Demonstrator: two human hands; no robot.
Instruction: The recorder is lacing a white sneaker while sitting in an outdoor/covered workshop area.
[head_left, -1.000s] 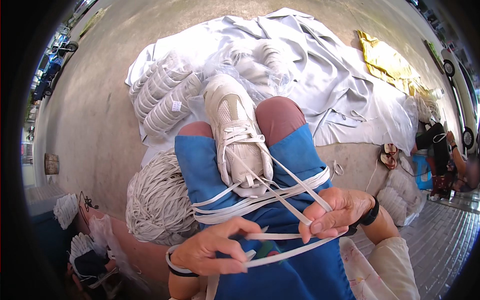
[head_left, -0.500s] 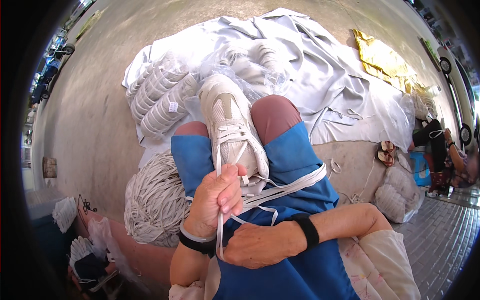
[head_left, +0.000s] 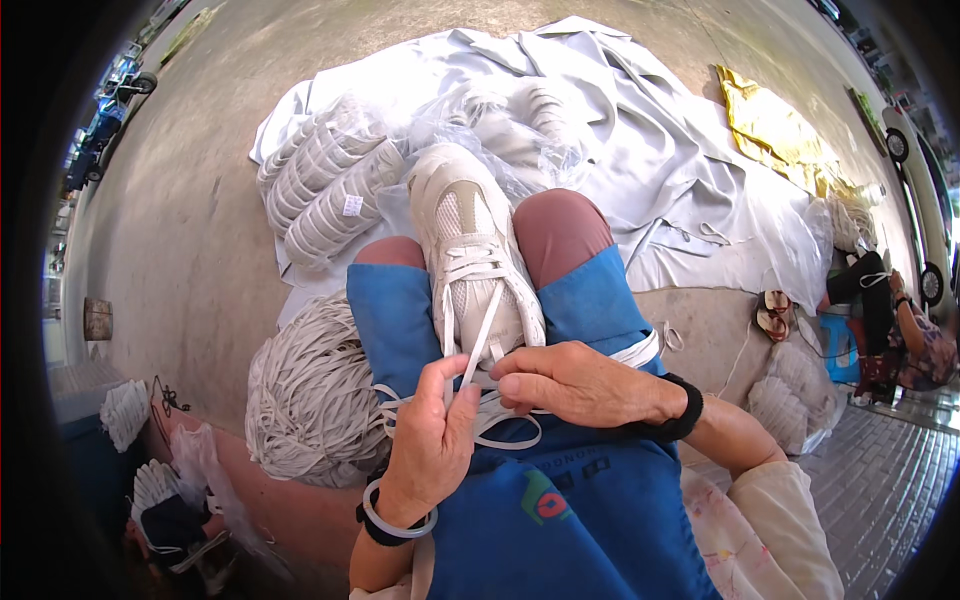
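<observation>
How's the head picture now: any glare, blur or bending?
Head view, far side: the pale sheet is bright, partly washed out; head view, right rim: the pale car curves with the lens; head view, middle: the shoe, left hand and right hand look fairly sharp.

Sneaker (head_left: 463, 220) matt, part mesh; apron (head_left: 585, 535) cloth; clear bag (head_left: 553, 155) glossy plastic.
</observation>
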